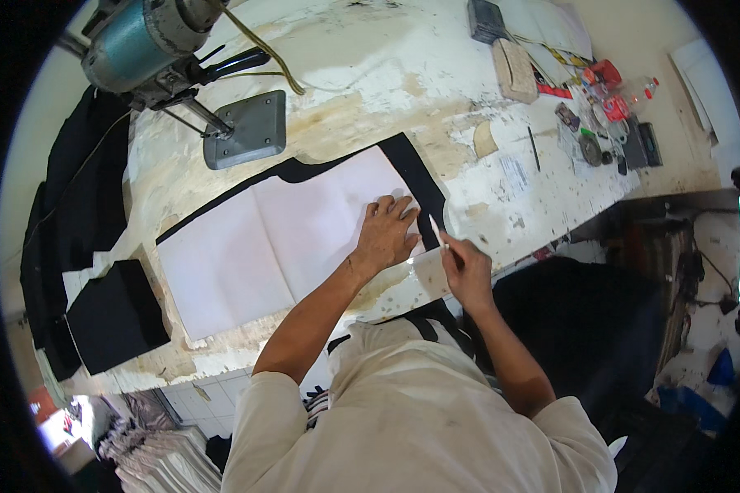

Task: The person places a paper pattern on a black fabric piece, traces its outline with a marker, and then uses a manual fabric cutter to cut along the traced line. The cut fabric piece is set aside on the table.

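Note:
A large white paper pattern (222, 246) lies on a piece of black fabric (401, 156), whose dark edge shows along the pattern's far side and right end. My left hand (384, 234) presses on the pattern near its right end, fingers spread. Just to the right, my right hand (469, 271) grips a slim, white, pointed tool (434, 226). Its tip is over the black strip beside the pattern's right edge. Whether it is a blade or a marker I cannot tell.
A cloth-cutting machine (152, 49) stands on its grey base plate (247, 130) at the far left. Black fabric pieces (117, 316) lie on the left. Bottles (633, 97), a beige block (514, 70) and small items crowd the far right of the worn white table (345, 107).

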### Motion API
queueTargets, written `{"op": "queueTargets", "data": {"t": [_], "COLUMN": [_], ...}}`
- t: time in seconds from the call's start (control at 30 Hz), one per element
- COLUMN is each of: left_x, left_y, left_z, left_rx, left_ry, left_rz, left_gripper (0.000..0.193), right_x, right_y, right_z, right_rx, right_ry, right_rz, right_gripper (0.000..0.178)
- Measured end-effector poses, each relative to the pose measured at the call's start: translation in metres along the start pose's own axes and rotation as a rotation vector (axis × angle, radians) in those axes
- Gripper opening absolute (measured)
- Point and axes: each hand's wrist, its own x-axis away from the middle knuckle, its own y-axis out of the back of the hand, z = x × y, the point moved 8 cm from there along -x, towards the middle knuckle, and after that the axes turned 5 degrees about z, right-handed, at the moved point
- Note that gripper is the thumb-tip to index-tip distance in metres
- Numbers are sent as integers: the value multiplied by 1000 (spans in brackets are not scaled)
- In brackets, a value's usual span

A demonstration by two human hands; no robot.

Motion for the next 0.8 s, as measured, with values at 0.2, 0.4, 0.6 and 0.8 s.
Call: {"op": "queueTargets", "data": {"t": [0.2,0.4,0.6,0.8], "left_x": [-30,-43,-44,-47], "left_y": [41,30,26,27], "left_z": [67,77,74,67], "left_rx": [42,-75,-154,-166], "left_ry": [293,294,281,297], "left_rz": [-410,-325,-337,-301], "left_gripper": [45,51,52,63], "right_x": [-146,-189,-193,-185], "right_y": [-50,-87,-98,-99], "right_z": [8,8,-2,-2], "right_rx": [-31,49,62,138], "right_ry": [210,301,256,291], "right_rz": [-50,-39,80,129], "right_gripper": [27,24,24,25]}}
